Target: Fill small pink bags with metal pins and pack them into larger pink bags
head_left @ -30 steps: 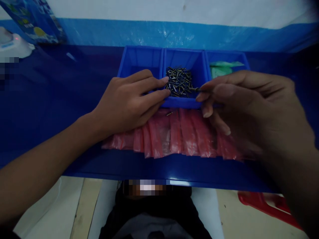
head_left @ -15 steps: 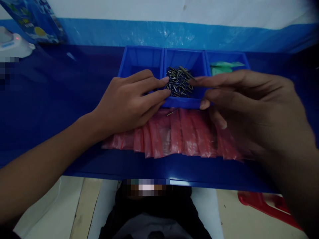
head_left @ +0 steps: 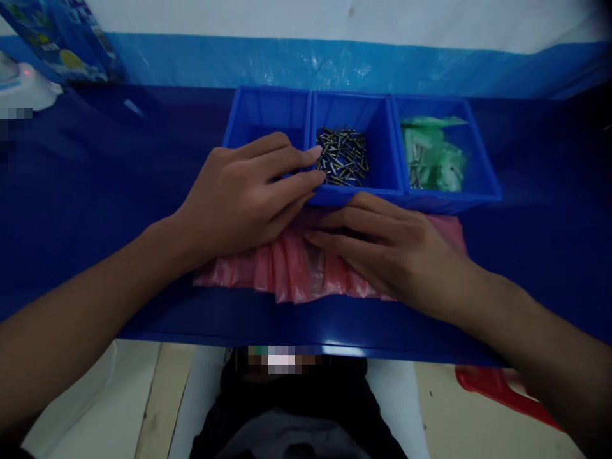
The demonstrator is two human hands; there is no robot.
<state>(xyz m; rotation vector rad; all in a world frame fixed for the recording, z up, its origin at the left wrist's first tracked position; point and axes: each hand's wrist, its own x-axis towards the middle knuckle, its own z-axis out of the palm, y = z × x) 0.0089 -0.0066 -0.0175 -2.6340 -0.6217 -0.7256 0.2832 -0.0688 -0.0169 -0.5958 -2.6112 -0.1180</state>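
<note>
My left hand point(head_left: 248, 191) lies over the front of the left compartment of a blue plastic parts bin point(head_left: 265, 111), its fingertips reaching the middle compartment's wall and holding nothing I can see. Dark metal rivets point(head_left: 342, 156) lie heaped in the middle compartment. Green plastic bags point(head_left: 433, 156) with metal pins in them fill the right compartment. My right hand point(head_left: 377, 245) rests flat on a row of overlapping pink plastic bags point(head_left: 291, 274), just in front of the bin, with nothing visible in its fingers.
The bin and bags sit on a blue bench top point(head_left: 540, 255). A blue box point(head_left: 62, 44) and a white device point(head_left: 21, 89) stand at the back left. Beyond the front edge are a dark-clothed person point(head_left: 291, 408) and a red stool point(head_left: 497, 389).
My right hand has moved down from above the middle compartment onto the pink bags, and the pin in its fingers no longer shows. The right compartment is now uncovered. My left hand has stayed put.
</note>
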